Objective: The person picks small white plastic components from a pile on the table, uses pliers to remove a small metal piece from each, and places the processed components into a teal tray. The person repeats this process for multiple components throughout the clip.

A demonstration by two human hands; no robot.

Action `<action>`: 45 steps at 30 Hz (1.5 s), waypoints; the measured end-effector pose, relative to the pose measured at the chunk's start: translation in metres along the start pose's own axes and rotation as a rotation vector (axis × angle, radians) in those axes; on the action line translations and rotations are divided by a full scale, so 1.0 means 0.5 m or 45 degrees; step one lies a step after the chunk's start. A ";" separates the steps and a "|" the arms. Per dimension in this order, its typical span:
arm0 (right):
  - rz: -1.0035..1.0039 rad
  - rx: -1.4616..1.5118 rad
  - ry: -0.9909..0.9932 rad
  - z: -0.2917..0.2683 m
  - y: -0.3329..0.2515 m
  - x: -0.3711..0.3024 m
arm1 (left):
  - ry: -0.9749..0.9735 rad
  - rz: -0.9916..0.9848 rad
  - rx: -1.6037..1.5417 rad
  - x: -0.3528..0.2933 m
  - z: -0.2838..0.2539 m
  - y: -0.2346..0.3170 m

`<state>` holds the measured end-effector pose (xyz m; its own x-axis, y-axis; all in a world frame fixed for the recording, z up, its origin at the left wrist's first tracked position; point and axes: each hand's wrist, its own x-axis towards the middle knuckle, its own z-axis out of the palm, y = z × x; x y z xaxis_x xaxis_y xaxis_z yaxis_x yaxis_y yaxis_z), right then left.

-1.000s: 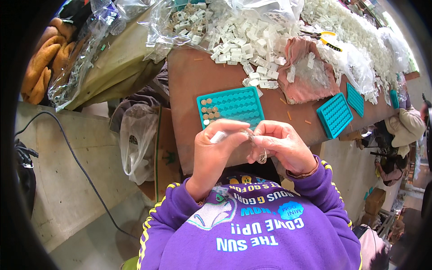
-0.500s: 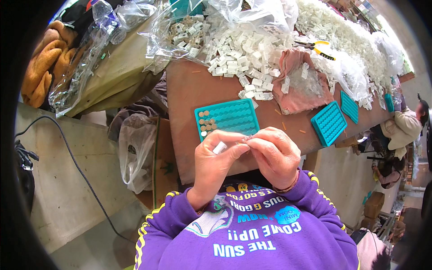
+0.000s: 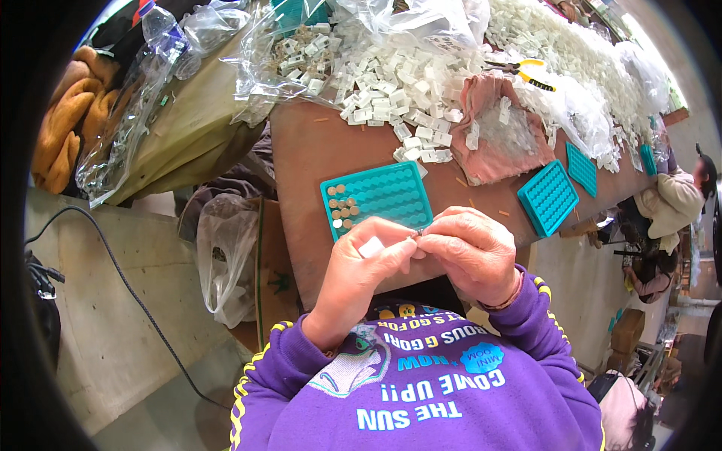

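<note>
Worktop, brown, with both hands raised at its near edge, in front of the purple sweatshirt. Left hand: thumb and index pinched together on a small part, dark and shiny, too tiny to identify; a white block also sits in this hand, showing between thumb and index. Right hand: fingers bunched, tips closed on the same small part, so the two hands meet there. Teal tray on the worktop just beyond the left hand, near corner partly hidden by it; round discs in its left-hand slots, mostly tan, one white at the near end. Pile of white plastic pieces beyond the tray, spilling toward it. Pink cloth right of the pile, clear bits lying on it; yellow-and-black pliers just behind. Second teal tray right of the cloth, near the worktop edge, third teal tray beside it. Orange strips scattered between cloth and right hand. Clear bag hangs left of the worktop. Another person far right.
</note>
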<state>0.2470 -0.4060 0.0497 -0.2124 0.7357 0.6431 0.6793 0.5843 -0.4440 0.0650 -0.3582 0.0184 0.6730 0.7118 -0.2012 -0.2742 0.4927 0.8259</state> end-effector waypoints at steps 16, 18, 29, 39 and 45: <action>1.318 1.358 0.164 -0.009 -0.009 -0.023 | 0.004 0.045 -0.496 -0.014 0.018 -0.002; 1.426 1.652 0.132 -0.004 0.000 -0.026 | 0.068 0.017 -0.300 -0.017 0.013 0.001; 1.504 1.943 0.012 0.042 -0.012 -0.022 | 0.256 0.455 0.176 -0.014 -0.006 -0.012; 1.435 1.546 -0.004 0.041 -0.028 -0.009 | 0.213 0.381 0.015 -0.004 -0.014 -0.018; 1.369 1.343 -0.217 0.012 -0.029 0.004 | 0.140 0.296 0.091 -0.009 -0.026 -0.002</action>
<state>0.2325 -0.4112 0.0539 -0.0846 0.9459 -0.3131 -0.2235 -0.3243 -0.9192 0.0533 -0.3555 0.0118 0.5179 0.8537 -0.0543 -0.3608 0.2756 0.8910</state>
